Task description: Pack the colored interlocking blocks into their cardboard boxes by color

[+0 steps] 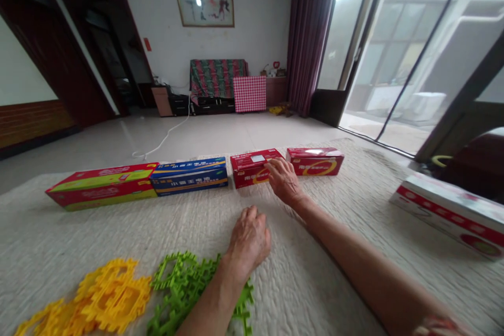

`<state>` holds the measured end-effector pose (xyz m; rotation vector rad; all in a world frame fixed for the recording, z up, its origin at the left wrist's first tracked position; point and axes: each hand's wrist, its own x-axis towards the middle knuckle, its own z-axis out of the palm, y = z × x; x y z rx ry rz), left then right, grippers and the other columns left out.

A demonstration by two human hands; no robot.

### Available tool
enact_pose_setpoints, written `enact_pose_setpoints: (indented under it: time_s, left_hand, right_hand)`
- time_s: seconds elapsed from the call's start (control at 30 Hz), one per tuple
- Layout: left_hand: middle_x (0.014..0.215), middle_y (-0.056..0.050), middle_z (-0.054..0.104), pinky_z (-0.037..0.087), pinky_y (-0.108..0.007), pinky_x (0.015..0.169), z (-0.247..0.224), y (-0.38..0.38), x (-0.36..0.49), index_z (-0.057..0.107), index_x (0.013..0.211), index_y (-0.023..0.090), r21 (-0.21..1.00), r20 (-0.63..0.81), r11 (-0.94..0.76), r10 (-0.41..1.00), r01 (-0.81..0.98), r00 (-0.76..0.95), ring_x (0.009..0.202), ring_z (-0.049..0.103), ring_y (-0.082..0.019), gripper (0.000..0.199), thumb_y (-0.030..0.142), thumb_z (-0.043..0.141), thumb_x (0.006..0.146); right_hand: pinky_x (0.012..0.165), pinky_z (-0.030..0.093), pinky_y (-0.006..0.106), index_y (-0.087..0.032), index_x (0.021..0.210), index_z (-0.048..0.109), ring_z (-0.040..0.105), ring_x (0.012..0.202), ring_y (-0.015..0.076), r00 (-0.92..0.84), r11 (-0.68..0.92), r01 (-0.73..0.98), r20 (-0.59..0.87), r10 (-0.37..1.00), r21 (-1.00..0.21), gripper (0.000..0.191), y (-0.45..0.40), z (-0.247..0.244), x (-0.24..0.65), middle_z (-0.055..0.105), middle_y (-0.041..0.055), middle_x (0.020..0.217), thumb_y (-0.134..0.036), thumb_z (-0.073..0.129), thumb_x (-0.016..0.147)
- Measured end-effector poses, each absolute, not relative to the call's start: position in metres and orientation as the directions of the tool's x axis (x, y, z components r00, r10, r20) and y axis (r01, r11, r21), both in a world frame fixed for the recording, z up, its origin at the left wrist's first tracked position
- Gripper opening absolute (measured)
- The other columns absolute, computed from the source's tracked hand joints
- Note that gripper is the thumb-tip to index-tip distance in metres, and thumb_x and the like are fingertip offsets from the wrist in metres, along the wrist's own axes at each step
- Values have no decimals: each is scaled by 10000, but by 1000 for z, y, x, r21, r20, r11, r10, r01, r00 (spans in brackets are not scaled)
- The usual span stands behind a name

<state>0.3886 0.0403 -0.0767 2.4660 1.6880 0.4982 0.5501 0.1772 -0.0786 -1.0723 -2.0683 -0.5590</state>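
My right hand (284, 181) rests its bent fingers on the right front part of a red box (252, 160). My left hand (251, 233) lies on the cream textured cover with its fingers curled down; whether anything is under them is hidden. Left of the red box stand a blue box (189, 176) and a red and yellow-green box (106, 186), end to end. Another red box (315, 161) stands just past my right hand. Green interlocking plastic pieces (183, 283) lie beside and under my left forearm, with yellow-orange pieces (114, 296) further left.
A white and red box (452, 212) lies at the right. Beyond the cover (118, 236) are a tiled floor (216, 134) with a white cable (167, 136), a cabinet under a checked cloth (250, 94), a purple curtain (309, 37) and glass doors (409, 63).
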Motion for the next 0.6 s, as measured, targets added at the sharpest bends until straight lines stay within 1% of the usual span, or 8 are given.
enact_pose_setpoints:
  time_s: [0.13,0.2,0.3,0.37,0.43,0.5,0.57,0.6]
  left_hand:
    - [1075,-120,612,456,-358,997,-77,41,389,667,963,148,248,201,-370,924,895,326,1106,562,-256,223,177,470,860]
    - [1061,-118,617,461,-353,981,-75,43,389,669,950,149,230,197,-377,921,897,337,1093,571,-254,223,182,465,864]
    - [1032,-118,634,476,-351,940,-66,40,386,676,934,152,187,130,-384,922,904,365,1050,601,-246,244,178,444,864]
    - [1033,-121,648,478,-381,928,-56,31,384,682,947,157,164,54,-409,912,898,406,1034,614,-256,252,209,451,860]
    - [1054,-114,660,458,-445,956,-47,14,379,685,981,176,167,5,-461,884,871,467,1066,604,-285,258,293,496,851]
    - [1075,-96,663,423,-501,993,-40,-8,374,687,1006,208,187,-15,-522,846,832,534,1108,579,-307,294,396,551,825]
    - [1106,-88,654,408,-525,1003,-38,-31,367,686,1014,226,190,-13,-565,816,803,578,1125,561,-317,331,457,586,799]
    - [1136,-93,644,409,-530,999,-39,-41,362,683,1026,225,179,-5,-575,811,798,585,1131,554,-323,342,461,593,795]
  right_hand:
    - [936,376,393,-195,943,662,494,1097,255,-269,527,845,779,567,-92,142,176,-73,545,620,108,1136,-161,538,882]
    - [916,370,388,-205,861,654,498,1079,250,-224,502,850,756,615,-157,122,173,-67,542,622,93,1128,-161,541,877]
    - [899,361,396,-207,832,649,492,1094,257,-212,480,855,710,671,-199,108,162,-56,539,622,86,1148,-156,556,851]
    - [870,367,394,-207,834,646,490,1097,262,-212,473,854,688,695,-215,107,149,-51,538,618,88,1161,-157,552,840]
    - [850,380,386,-208,839,644,489,1091,263,-212,480,844,676,706,-238,115,132,-49,538,615,91,1161,-151,545,828]
    - [862,394,384,-207,841,640,493,1079,262,-218,503,824,675,704,-259,122,113,-51,537,615,96,1146,-140,543,812]
    - [893,401,387,-205,833,635,497,1072,260,-228,531,803,684,693,-270,121,95,-55,533,614,103,1128,-133,543,801]
    - [908,400,391,-205,827,633,497,1073,261,-225,536,799,689,688,-274,119,86,-56,530,614,106,1124,-132,542,801]
